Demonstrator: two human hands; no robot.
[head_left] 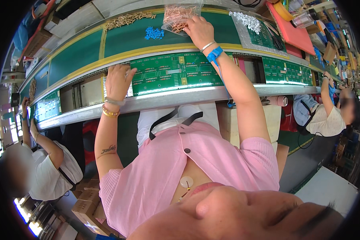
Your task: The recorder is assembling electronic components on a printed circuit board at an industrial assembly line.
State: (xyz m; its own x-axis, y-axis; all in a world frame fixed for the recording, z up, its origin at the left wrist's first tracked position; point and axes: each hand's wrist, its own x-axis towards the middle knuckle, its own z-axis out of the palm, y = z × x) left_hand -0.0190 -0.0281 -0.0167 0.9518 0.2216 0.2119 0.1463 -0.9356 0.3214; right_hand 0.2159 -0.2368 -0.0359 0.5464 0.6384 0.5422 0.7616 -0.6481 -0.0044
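A green circuit board (156,86) with rows of small parts lies in the rail track in front of me. My left hand (118,82) rests at its left end, thumb apart from the fingers and nothing visible in it. Past the board, my right hand (200,32) reaches to a clear plastic bag (182,14) of copper-coloured, leaded components. Its fingers are bent together at the bag's near right edge, over the components. What lies between those fingertips is hidden. A blue strap (215,54) circles my right wrist, with a cord hanging from it.
On the green shelf lie tan components (128,19), blue components (154,33) and white parts (246,22). Another circuit board (288,72) sits farther right along the track. A metal rail (176,96) runs along the near side. Co-workers sit at left and right.
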